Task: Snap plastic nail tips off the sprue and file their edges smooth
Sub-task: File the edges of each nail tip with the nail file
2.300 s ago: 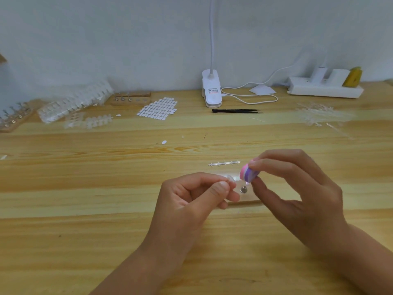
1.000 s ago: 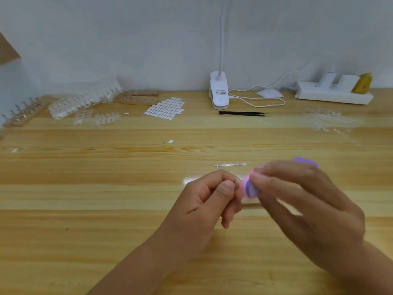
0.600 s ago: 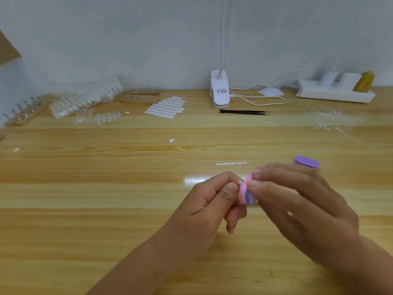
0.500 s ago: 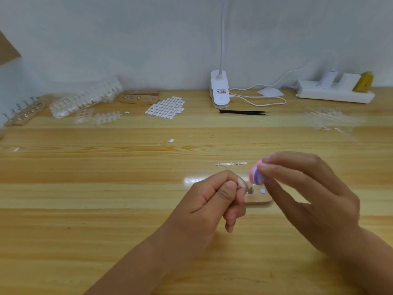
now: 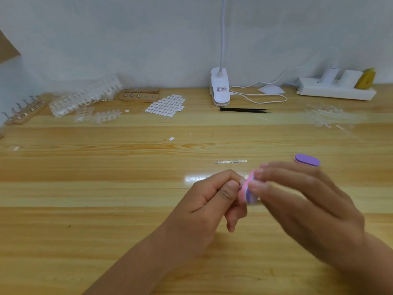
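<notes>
I am watching the left hand (image 5: 212, 201) pinching a tiny clear plastic nail tip (image 5: 242, 180), which is mostly hiding behind the thumb. The blurring right hand (image 5: 302, 205) is gripping a pink-and-purple oval foam file (image 5: 246, 192) against the tip. A bare white plastic sprue strip (image 5: 231, 161) is lying just beyond both hands on the wooden surface (image 5: 106, 188).
</notes>
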`<state>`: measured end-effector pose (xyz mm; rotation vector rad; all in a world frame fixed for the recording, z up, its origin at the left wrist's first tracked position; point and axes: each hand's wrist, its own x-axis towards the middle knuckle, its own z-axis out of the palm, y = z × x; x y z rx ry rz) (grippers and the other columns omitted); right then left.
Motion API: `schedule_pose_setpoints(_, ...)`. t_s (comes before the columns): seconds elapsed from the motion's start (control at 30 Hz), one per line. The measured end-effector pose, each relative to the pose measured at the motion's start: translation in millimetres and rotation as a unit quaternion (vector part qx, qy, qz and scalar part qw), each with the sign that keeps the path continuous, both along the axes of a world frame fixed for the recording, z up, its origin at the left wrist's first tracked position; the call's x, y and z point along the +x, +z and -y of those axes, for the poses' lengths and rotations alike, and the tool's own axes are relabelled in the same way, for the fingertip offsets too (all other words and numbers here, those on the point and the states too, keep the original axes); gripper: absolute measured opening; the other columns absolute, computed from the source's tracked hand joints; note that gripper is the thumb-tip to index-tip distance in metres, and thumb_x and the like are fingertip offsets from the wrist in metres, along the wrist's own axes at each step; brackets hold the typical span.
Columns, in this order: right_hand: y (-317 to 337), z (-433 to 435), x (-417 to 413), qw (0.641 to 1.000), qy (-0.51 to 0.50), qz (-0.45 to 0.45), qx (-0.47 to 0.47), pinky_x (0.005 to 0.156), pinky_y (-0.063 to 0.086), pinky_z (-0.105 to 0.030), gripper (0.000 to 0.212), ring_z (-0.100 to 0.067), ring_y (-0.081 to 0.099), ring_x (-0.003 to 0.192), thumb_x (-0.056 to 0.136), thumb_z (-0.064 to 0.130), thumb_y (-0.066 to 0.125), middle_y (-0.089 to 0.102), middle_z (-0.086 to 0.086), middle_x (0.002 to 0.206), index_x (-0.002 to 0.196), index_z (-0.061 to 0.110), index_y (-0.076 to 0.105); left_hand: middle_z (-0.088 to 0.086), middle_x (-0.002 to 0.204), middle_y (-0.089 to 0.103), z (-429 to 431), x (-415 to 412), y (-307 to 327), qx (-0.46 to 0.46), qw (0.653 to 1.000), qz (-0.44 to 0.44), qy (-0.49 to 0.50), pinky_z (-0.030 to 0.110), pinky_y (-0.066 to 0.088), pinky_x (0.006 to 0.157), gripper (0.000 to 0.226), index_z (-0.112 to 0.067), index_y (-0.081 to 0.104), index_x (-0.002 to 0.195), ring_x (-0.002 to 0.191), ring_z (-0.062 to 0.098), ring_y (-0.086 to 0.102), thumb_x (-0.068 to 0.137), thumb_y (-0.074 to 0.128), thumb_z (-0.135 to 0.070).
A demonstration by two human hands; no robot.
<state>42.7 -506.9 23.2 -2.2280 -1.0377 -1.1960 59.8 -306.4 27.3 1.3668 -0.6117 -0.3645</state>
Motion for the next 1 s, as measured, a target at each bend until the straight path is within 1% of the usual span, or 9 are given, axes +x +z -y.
schedule_pose_setpoints(0.1, 3, 6, 13, 0.997, -0.054, -0.005, 0.047, 0.091, 0.051, -0.027, 0.028, -0.017, 0.065, 0.1, 0.083, -0.009, 0.074, 0.068, -0.008, 0.105, 0.108, 0.0, 0.068, -0.009, 0.06, 0.047, 0, 2, -1, -0.011, 1.0, 0.0, 0.016, 0.024, 0.045, 0.059, 0.025, -0.026, 0.059, 0.08, 0.057, 0.011, 0.045, 0.097, 0.042, -0.031)
schedule_pose_setpoints(0.23, 3, 0, 10, 0.994, -0.042, -0.001, 0.097, 0.093, 0.05, -0.023, 0.023, -0.012, 0.065, 0.103, 0.092, 0.0, 0.069, 0.066, -0.005, 0.109, 0.114, 0.002, 0.063, -0.008, 0.07, 0.061, 0, 4, -2, -0.004, 0.996, 0.034, 0.08, 0.024, 0.046, 0.057, 0.021, -0.024, 0.066, 0.083, 0.063, 0.01, 0.054, 0.094, 0.049, -0.03)
schedule_pose_setpoints(0.4, 2, -3, 6, 0.996, -0.029, -0.045, 0.066, 0.095, 0.048, -0.027, 0.031, -0.016, 0.063, 0.11, 0.091, -0.007, 0.061, 0.065, -0.01, 0.114, 0.121, 0.0, 0.062, -0.009, 0.08, 0.068, -4, 3, 1, 0.085, 0.974, 0.119, 0.172, 0.026, 0.049, 0.062, 0.02, -0.024, 0.07, 0.088, 0.073, 0.01, 0.062, 0.093, 0.055, -0.037)
schedule_pose_setpoints(0.5, 0, -8, 5, 0.999, -0.016, -0.049, 0.019, 0.1, 0.042, -0.024, 0.035, -0.022, 0.062, 0.109, 0.089, -0.011, 0.061, 0.065, -0.013, 0.113, 0.122, 0.001, 0.063, -0.011, 0.087, 0.071, -2, 0, 5, 0.117, 0.963, 0.167, 0.177, 0.023, 0.05, 0.062, 0.016, -0.022, 0.073, 0.094, 0.075, 0.007, 0.062, 0.096, 0.058, -0.029)
schedule_pose_setpoints(0.63, 3, -2, 11, 0.996, -0.049, -0.068, 0.03, 0.095, 0.045, -0.025, 0.034, -0.02, 0.062, 0.106, 0.088, -0.011, 0.062, 0.064, -0.011, 0.112, 0.121, -0.001, 0.063, -0.014, 0.08, 0.068, -1, -3, 7, 0.133, 0.959, 0.154, 0.197, 0.015, 0.046, 0.063, 0.015, -0.022, 0.071, 0.085, 0.075, 0.006, 0.061, 0.093, 0.059, -0.023)
schedule_pose_setpoints(0.7, 3, -3, 9, 0.997, -0.035, -0.062, 0.037, 0.094, 0.047, -0.027, 0.034, -0.02, 0.063, 0.107, 0.088, -0.012, 0.062, 0.065, -0.013, 0.112, 0.12, -0.001, 0.063, -0.013, 0.08, 0.068, -1, -2, 8, 0.133, 0.959, 0.152, 0.197, 0.019, 0.048, 0.062, 0.014, -0.021, 0.072, 0.086, 0.075, 0.008, 0.062, 0.093, 0.059, -0.024)
schedule_pose_setpoints(0.8, 0, -7, 5, 0.998, -0.013, -0.054, 0.013, 0.099, 0.042, -0.024, 0.037, -0.022, 0.062, 0.109, 0.087, -0.013, 0.061, 0.065, -0.014, 0.113, 0.122, 0.001, 0.063, -0.01, 0.087, 0.071, -1, -2, 9, 0.136, 0.956, 0.174, 0.193, 0.026, 0.051, 0.063, 0.014, -0.021, 0.074, 0.093, 0.08, 0.015, 0.065, 0.094, 0.061, -0.025)
schedule_pose_setpoints(0.93, 0, 0, 12, 0.993, -0.043, -0.088, 0.065, 0.097, 0.045, -0.022, 0.031, -0.013, 0.061, 0.109, 0.092, -0.007, 0.06, 0.063, -0.008, 0.114, 0.121, 0.002, 0.064, -0.013, 0.081, 0.069, -1, -1, 7, 0.135, 0.957, 0.154, 0.205, 0.014, 0.045, 0.063, 0.014, -0.026, 0.071, 0.083, 0.078, 0.011, 0.064, 0.092, 0.06, -0.027)
schedule_pose_setpoints(1.0, 6, 3, 13, 0.989, -0.058, -0.093, 0.098, 0.096, 0.046, -0.018, 0.029, -0.005, 0.06, 0.11, 0.093, -0.003, 0.06, 0.06, 0.002, 0.114, 0.12, 0.008, 0.064, -0.015, 0.079, 0.068, -2, -1, 5, 0.132, 0.96, 0.14, 0.206, 0.01, 0.041, 0.06, 0.014, -0.028, 0.07, 0.082, 0.073, 0.005, 0.063, 0.092, 0.061, -0.028)
